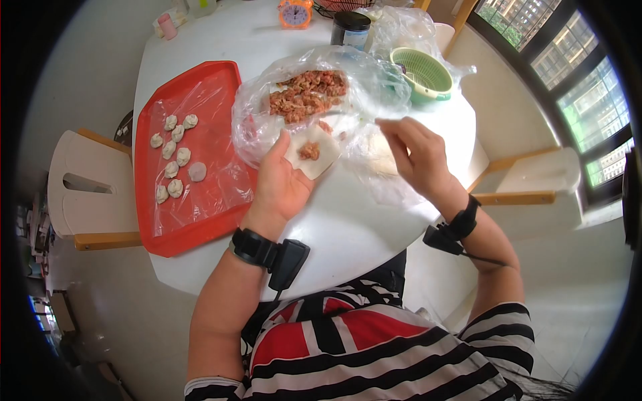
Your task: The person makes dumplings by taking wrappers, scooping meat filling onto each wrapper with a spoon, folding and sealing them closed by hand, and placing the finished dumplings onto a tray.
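My left hand (282, 184) holds a pale square dumpling wrapper (326, 162) on its palm and fingers, with the thumb along the wrapper's left edge. A small lump of meat filling (309, 151) sits in the wrapper's middle. Just beyond lies a clear plastic bag (254, 100) with a heap of chopped meat filling (307, 95) in it. My right hand (422, 152) is raised to the right of the wrapper, its fingers bent and drawn together. What they hold, if anything, I cannot make out. Beneath that hand is a stack of wrappers (378, 159) in clear plastic.
On the left, a red tray (231, 72) lined with plastic film carries several folded dumplings (183, 157) and a flat round pale piece (197, 172). A green basket (421, 72), a dark-lidded jar (350, 30) and an orange clock (295, 13) stand toward the back. Chairs flank the white table (321, 247).
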Demonstrator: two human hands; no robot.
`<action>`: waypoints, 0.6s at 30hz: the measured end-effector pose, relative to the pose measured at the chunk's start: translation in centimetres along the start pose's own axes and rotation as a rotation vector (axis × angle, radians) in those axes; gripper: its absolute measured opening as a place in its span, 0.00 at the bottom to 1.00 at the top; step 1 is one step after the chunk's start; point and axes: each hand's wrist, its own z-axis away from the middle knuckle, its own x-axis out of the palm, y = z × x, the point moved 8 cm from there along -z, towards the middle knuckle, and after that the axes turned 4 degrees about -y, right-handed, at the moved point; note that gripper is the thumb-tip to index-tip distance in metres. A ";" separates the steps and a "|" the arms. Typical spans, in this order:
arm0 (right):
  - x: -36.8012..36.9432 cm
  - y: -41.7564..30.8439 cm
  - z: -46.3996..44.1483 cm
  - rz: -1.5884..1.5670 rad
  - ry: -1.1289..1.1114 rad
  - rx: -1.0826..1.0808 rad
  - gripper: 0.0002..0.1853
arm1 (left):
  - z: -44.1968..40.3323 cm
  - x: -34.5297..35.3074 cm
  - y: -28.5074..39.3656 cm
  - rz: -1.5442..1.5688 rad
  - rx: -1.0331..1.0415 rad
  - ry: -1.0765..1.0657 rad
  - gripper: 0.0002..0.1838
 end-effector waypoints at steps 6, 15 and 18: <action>2.0 4.4 1.6 0.194 -0.137 0.237 0.06 | -0.1 0.7 0.0 0.013 0.021 -0.053 0.28; 1.5 1.3 1.1 0.091 -0.128 0.029 0.09 | 0.6 1.6 -0.6 0.078 -0.101 -0.089 0.29; 1.2 -1.6 0.6 -0.248 -0.118 0.033 0.13 | 1.3 2.5 -0.8 0.120 -0.179 -0.169 0.30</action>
